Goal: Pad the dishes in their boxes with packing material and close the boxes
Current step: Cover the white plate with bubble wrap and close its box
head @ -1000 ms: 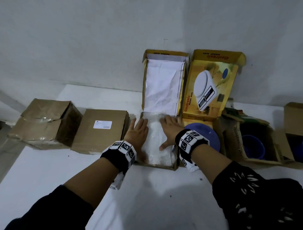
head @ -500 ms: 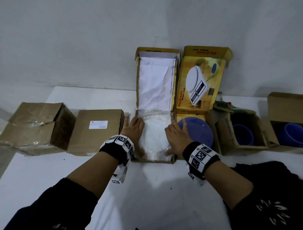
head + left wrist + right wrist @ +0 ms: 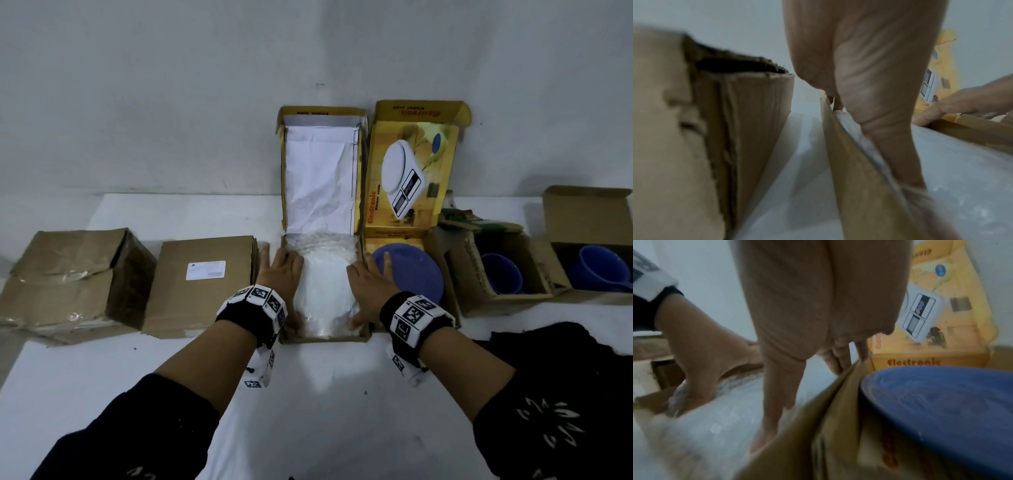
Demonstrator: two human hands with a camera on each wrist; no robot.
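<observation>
A black cloth lies on the white table.

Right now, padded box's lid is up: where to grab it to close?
Take the lid by its top yellow tuck flap, coming from above. It stands upright against the wall, hinged at the box's far edge, so only that free edge swings down over the padding.

the head view looks forward and down over both forearms at a white worktop running to a wall. each wrist view sits very close under its palm, facing along the fingers. all three share the open yellow box of white padding.
</observation>
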